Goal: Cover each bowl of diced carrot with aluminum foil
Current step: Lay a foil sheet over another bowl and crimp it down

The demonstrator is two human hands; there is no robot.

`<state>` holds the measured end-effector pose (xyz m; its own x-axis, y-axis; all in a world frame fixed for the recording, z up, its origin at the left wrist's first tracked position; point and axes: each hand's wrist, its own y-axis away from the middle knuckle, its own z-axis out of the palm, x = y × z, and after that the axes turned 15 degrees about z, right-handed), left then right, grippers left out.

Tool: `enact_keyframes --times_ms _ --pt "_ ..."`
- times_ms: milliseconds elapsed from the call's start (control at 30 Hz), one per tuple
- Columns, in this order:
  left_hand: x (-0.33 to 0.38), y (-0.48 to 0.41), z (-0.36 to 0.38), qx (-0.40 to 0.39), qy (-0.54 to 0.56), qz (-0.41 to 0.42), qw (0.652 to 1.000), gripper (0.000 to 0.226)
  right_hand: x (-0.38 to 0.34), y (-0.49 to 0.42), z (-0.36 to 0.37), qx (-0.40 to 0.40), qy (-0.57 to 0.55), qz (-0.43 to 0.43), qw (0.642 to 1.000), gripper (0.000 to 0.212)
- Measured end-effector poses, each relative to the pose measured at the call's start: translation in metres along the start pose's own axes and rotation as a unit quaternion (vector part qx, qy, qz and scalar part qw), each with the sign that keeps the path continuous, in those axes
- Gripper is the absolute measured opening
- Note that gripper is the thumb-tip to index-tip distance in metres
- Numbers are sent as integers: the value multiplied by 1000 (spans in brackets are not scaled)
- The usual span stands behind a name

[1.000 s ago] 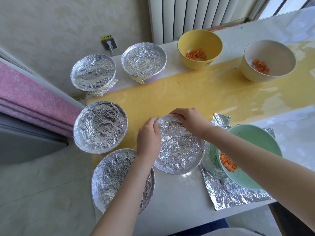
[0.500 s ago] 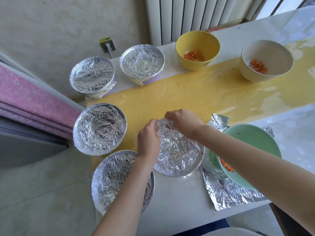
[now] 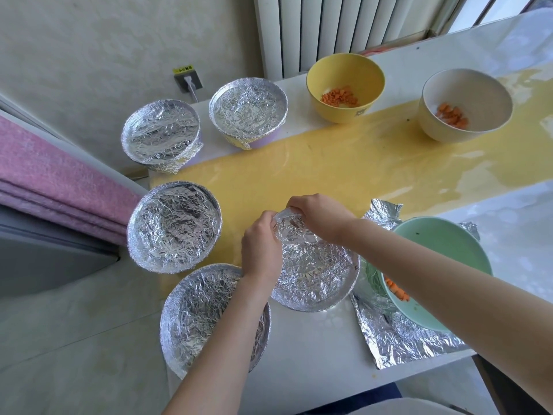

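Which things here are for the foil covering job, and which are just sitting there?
For the job: left hand and right hand pinching the foil on the middle bowl; uncovered yellow bowl, white bowl, green bowl with carrot; foil sheet under the green one.
Just lying about: pink blanket, wall socket, radiator.

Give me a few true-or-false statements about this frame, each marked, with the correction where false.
1. The left hand and right hand both pinch the foil at the centre bowl's far edge. True.
2. The yellow bowl is covered. False: the yellow bowl stands open, diced carrot showing.
3. The green bowl sits on a loose foil sheet. True.
4. The cream bowl is empty. False: the cream bowl holds diced carrot.
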<state>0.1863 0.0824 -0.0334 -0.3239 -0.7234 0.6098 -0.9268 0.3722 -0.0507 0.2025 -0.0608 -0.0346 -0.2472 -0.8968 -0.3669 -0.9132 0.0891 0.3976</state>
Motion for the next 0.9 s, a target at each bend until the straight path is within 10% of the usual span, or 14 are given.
enact_keyframes --times_ms 900 --pt "2 8 2 -8 31 23 999 26 22 24 0 32 -118 11 992 27"
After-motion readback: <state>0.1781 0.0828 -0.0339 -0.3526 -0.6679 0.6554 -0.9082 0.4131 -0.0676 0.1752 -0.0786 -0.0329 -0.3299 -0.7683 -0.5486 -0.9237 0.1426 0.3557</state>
